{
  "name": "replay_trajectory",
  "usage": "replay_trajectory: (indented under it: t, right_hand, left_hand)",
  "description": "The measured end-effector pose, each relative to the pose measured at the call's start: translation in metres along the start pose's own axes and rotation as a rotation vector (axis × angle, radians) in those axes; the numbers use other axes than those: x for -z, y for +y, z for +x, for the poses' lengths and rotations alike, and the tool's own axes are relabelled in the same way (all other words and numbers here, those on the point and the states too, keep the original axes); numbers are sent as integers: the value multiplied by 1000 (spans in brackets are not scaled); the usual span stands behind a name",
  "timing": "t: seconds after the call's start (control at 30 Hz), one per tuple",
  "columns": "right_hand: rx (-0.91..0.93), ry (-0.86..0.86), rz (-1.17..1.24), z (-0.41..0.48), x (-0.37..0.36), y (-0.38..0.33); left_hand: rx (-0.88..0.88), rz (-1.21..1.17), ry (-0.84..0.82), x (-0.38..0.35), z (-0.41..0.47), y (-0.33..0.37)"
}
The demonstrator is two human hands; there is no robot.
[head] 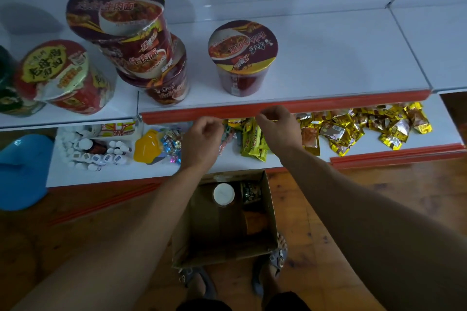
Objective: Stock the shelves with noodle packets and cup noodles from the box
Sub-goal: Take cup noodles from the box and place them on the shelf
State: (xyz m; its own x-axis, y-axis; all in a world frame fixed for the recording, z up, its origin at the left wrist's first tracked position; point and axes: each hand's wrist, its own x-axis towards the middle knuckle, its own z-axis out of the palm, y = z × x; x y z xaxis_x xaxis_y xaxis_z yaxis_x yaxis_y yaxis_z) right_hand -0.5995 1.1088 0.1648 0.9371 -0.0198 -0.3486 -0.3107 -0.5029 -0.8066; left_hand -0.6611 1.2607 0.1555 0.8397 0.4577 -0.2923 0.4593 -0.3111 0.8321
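Both hands are held up before the red front edge of the upper shelf (328, 58). The left hand (202, 139) is curled into a loose fist and the right hand (278, 129) has its fingers bent inward; nothing is gripped by either. One cup of noodles (242, 58) is stood upright on the shelf just beyond the hands, with a two-high stack of cups (131, 40) to its left. The cardboard box (272, 214) is set on the floor below, between the forearms. A white-lidded cup (224, 194) and two others are seen inside it.
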Motion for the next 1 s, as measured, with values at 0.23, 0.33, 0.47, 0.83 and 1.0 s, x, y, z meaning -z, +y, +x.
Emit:
replay_trajectory:
  t: [0.23, 0.33, 0.47, 0.83, 1.0]
  right_hand:
    - [-111, -185, -379, -4, -36, 58]
    - [-157, -243, -460, -7, -65, 100]
    - [-175, -314, -565, -6, -116, 167]
    - [-302, -432, -579, 23, -246, 353]
    - [-372, -445, -526, 44, -290, 416]
  left_hand:
    - [222, 485, -371, -6, -9, -83]
    - [292, 636, -445, -15, -6, -129]
    - [269, 838, -533, -42, 6, -205]
    - [233, 988, -650, -137, 54, -391]
    - [380, 905, -618, -174, 79, -451]
